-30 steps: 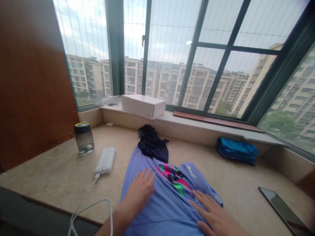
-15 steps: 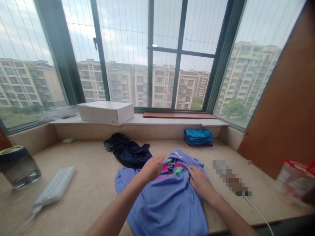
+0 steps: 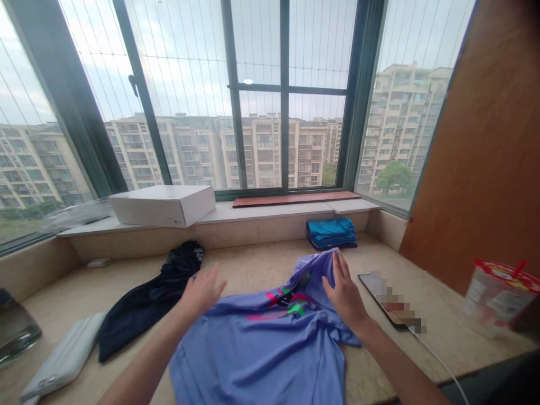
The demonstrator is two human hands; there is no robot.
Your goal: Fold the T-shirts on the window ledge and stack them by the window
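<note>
A purple-blue T-shirt (image 3: pixel 261 343) with a pink and green print lies spread and wrinkled in front of me. My right hand (image 3: pixel 346 295) rests at its upper right part, fingers stretched along the raised cloth and thumb apart from them. Whether any cloth is caught under the fingers I cannot tell. My left hand (image 3: pixel 205 289), a little blurred, hovers by the shirt's upper left edge with fingers apart and nothing visible in it. Beside that hand a dark navy garment (image 3: pixel 143 309) stretches slantwise over the stone ledge (image 3: pixel 244 273).
A folded blue garment (image 3: pixel 331 233) lies at the back. To the right are a phone (image 3: pixel 379 298) with a white cable and a clear red-rimmed cup (image 3: pixel 500 295). A white power bank-like device (image 3: pixel 63 354) and a bottle (image 3: pixel 17 329) stand left. A white box (image 3: pixel 162 205) sits on the sill.
The dark garment has shifted left and nearer and lies more stretched out. My left hand has moved left off the shirt's print. The shirt's upper right part is drawn up under my right hand.
</note>
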